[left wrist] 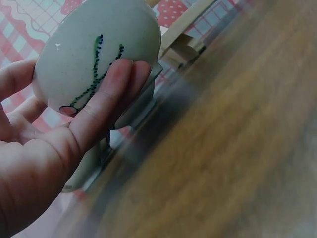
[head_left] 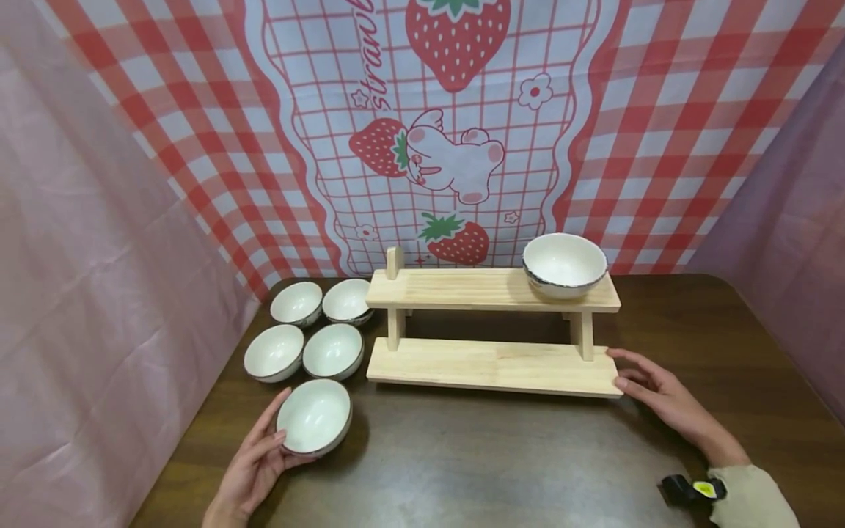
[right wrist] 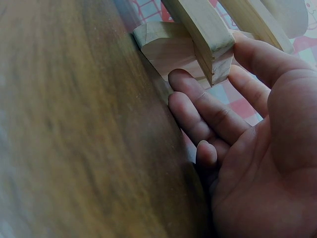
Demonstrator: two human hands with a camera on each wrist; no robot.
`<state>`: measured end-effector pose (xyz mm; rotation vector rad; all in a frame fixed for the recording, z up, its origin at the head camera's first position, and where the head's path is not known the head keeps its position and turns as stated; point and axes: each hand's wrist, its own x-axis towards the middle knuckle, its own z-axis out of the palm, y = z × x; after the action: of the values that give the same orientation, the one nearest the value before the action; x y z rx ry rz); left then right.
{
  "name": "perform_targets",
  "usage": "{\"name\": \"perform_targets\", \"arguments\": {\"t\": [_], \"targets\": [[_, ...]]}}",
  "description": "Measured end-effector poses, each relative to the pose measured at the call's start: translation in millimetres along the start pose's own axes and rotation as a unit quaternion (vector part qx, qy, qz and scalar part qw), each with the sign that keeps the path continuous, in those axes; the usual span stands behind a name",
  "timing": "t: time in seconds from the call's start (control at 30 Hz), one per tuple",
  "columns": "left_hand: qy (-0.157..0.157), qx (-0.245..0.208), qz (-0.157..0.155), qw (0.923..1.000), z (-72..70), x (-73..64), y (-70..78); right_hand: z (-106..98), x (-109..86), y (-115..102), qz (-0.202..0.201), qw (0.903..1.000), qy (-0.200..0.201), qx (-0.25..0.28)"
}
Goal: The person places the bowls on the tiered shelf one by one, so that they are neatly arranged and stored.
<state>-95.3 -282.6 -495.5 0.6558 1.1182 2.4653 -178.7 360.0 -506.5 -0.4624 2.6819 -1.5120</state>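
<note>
My left hand [head_left: 254, 466] grips a white bowl [head_left: 314, 416] by its left side, thumb near the rim and fingers round the wall. Seen from the left wrist, this bowl [left wrist: 99, 54] is tilted and has a dark dotted pattern with a small red spot on its outside. On the right, my right hand [head_left: 667, 400] holds the end of the lower board of a two-tier wooden shelf [head_left: 491, 364]. In the right wrist view, the thumb and a finger sit on either side of that board's end [right wrist: 213, 44]. Another white bowl [head_left: 565, 264] stands on the upper tier's right end.
Several more white bowls [head_left: 273, 353] stand close together on the brown table [head_left: 502, 462], left of the shelf. A small wooden peg [head_left: 394, 262] rises at the upper tier's left end. A strawberry-print checked cloth [head_left: 462, 158] hangs behind, with pink cloth [head_left: 112, 293] along the left.
</note>
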Motion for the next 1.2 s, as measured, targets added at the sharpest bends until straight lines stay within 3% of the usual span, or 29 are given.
{"name": "perform_targets", "arguments": {"t": [0.4, 0.6, 0.8, 1.2], "targets": [[-0.023, -0.003, 0.010, 0.9997, 19.1, 19.1, 7.5, 0, -0.5, 0, 0.011, 0.9999, -0.006, 0.006], [-0.016, -0.006, 0.016, 0.9997, 28.4, 28.3, 9.8, 0, -0.3, -1, 0.003, 0.9999, -0.006, 0.016], [-0.009, 0.007, 0.000, 0.9999, 35.6, 38.1, 16.1, 0, -1.2, -1, 0.007, 0.9999, -0.003, 0.014], [-0.019, 0.002, 0.003, 0.9998, 46.8, 61.5, 25.8, 0, -2.2, -2, 0.006, 0.9999, -0.003, 0.013]]}}
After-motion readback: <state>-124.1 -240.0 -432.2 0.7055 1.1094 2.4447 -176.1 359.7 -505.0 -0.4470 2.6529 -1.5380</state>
